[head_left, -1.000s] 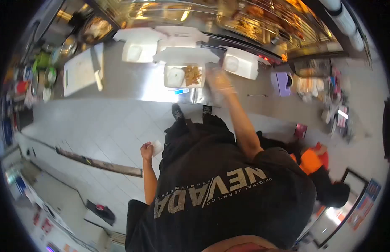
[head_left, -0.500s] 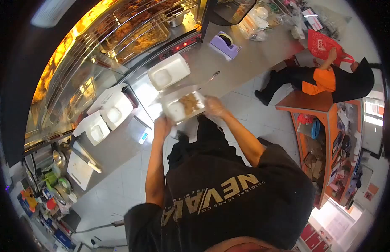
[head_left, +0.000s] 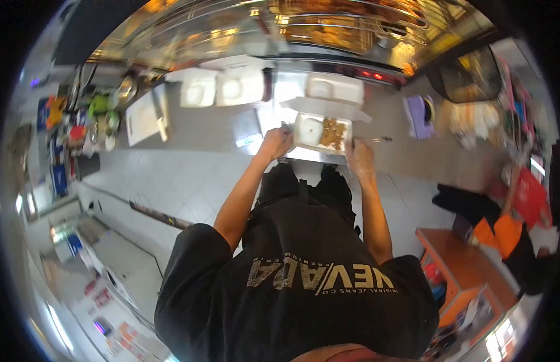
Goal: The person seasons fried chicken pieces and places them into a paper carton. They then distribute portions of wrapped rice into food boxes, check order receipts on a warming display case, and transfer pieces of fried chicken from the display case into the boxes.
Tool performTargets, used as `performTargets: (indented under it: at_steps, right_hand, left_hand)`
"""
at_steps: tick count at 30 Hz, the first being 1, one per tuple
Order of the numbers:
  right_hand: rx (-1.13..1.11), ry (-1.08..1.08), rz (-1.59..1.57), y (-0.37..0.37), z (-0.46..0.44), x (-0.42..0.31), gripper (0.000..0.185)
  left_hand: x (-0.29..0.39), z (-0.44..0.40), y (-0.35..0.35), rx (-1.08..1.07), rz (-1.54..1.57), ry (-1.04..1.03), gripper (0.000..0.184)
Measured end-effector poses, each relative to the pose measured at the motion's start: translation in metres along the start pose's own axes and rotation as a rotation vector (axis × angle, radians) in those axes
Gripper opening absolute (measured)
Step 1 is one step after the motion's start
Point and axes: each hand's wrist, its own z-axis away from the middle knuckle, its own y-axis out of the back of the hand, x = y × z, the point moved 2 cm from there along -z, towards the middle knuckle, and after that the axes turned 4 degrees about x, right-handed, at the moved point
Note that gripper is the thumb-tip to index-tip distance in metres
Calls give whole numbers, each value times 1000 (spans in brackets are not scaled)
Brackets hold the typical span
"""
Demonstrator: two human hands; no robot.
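An open white takeaway box [head_left: 322, 146] holds chopped brown food [head_left: 333, 133] on its right side and a white rounded thing [head_left: 310, 131] on its left. At the box's left edge is my left hand [head_left: 276, 143], its fingers curled against the side. My right hand [head_left: 360, 159] is at the right front corner, slightly blurred, with its fingers on the box. A flat scale [head_left: 248, 128] with a lit blue display lies on the counter left of my left hand.
More open white boxes [head_left: 200, 93] stand along the back of the metal counter [head_left: 189, 127]. A knife lies on a cutting board [head_left: 141, 123] at the left. To the right are a pen [head_left: 377, 139] and a purple tape dispenser [head_left: 417, 119]. Another person holds a red bag [head_left: 531, 196].
The food box has gone from beside the scale to a spot right of it. My left hand has come up from below the counter to the box. The view has swung about.
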Motion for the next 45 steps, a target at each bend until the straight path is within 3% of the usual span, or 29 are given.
performTargets:
  at_steps: [1, 4, 6, 9, 13, 14, 15, 16, 18, 19, 21, 23, 25, 27, 30, 31, 34, 36, 40, 43, 45]
  right_hand:
    - [18, 49, 102, 21, 2, -19, 38]
    - [-61, 73, -69, 48, -1, -85, 37]
    - [-120, 263, -217, 32, -11, -137, 31]
    - [-251, 411, -263, 10, -28, -238, 23]
    - [-42, 645, -394, -60, -74, -376, 22]
    - [-62, 530, -315, -56, -81, -428, 20]
    - [178, 752, -13, -82, -96, -465, 17]
    - [545, 946, -147, -109, -123, -498, 21]
    - [538, 890, -229, -123, -145, -560, 26]
    - [176, 617, -180, -116, -150, -591, 26]
    - [325, 776, -19, -128, -161, -619, 30]
    - [390, 924, 304, -135, -171, -633, 30]
    - [369, 933, 425, -146, -176, -632, 16]
    - [537, 1066, 642, -151, -171, -619, 33]
    - [611, 945, 799, -143, -159, -606, 34]
    - [254, 644, 311, -131, -168, -607, 29]
    - [432, 715, 595, -110, -159, -580, 28]
    - [354, 505, 513, -79, -147, -577, 36]
    - [564, 372, 487, -57, -153, -509, 44]
    - [712, 364, 467, -34, -150, -481, 43]
    - [726, 174, 501, -19, -142, -474, 39]
  left_hand:
    - [-7, 8, 15, 66, 41, 21, 22]
    - [-28, 36, 73, 147, 59, 107, 35]
    - [-60, 61, 104, 194, 32, 109, 36]
    - [-100, 94, 145, 372, -52, 322, 35]
    - [-178, 108, 182, 420, -39, 380, 32]
    - [-197, 107, 192, 447, -17, 369, 30]
    - [-215, 104, 202, 465, 8, 354, 29]
    - [-230, 98, 210, 479, 39, 337, 28]
    - [-257, 79, 231, 441, 74, 362, 25]
    - [-269, 69, 240, 417, 90, 374, 24]
    - [-300, 49, 252, 377, 61, 282, 23]
    - [-323, 24, 265, 334, 63, 198, 19]
    - [-336, 3, 278, 341, 170, 114, 16]
    - [-335, -10, 293, 327, 200, 73, 13]
    - [-342, -22, 312, 367, 128, 59, 15]
    - [-347, -27, 316, 365, 91, 79, 22]
    - [-375, -45, 309, 388, -23, 39, 37]
    - [-377, -53, 303, 318, -27, 64, 46]
    - [-383, -73, 280, 174, -21, 62, 58]
    - [-383, -80, 267, 146, -100, -5, 41]
    - [-390, -82, 254, 170, -122, -58, 33]
